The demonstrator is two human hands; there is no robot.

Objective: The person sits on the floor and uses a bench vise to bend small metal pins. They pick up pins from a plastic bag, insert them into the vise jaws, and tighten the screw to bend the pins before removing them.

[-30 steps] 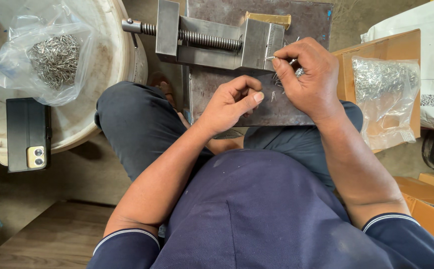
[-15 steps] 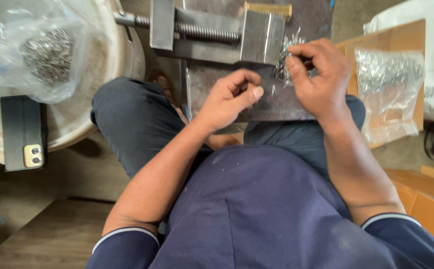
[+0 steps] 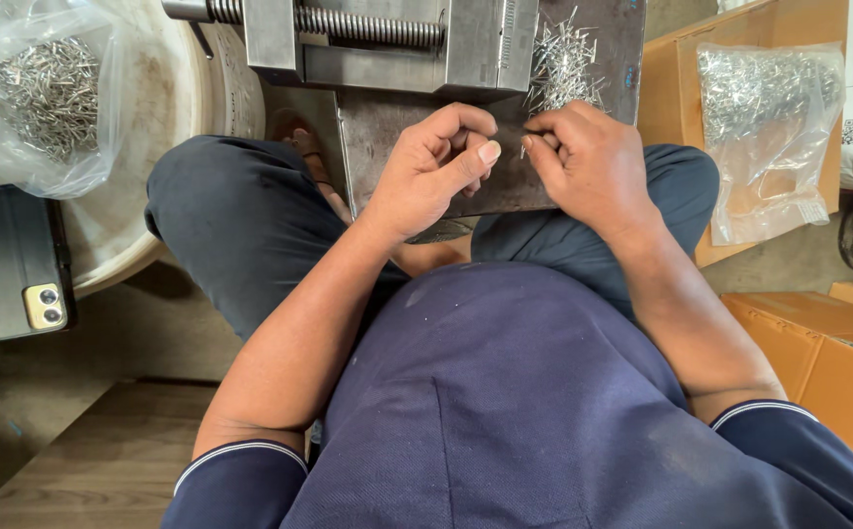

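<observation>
Far left, a clear plastic bag of small silvery metal pins (image 3: 49,93) sat in the wide white plastic tub (image 3: 167,93), and a black phone with a gold camera corner (image 3: 20,260) lay just below it on the tub's edge. Moving in, the grey steel bench vise with its threaded screw (image 3: 368,39) stood on the dark steel plate (image 3: 397,122) between your knees. Your left hand (image 3: 431,167) was curled into a loose fist on that plate, thumb laid over the bent fingers; whether it held anything, I couldn't tell. Right beside it, nearly touching, your right hand (image 3: 593,162) had thumb and forefinger pinched on one thin metal pin (image 3: 524,149) at the fingertips. Just above that hand, the loose heap of thin silvery pins (image 3: 564,64) lay on the plate, next to the vise jaw. Further right, a second clear bag of the same pins (image 3: 764,118) rested in the open brown cardboard box (image 3: 666,83), and more cardboard boxes (image 3: 823,358) sat lower right.
</observation>
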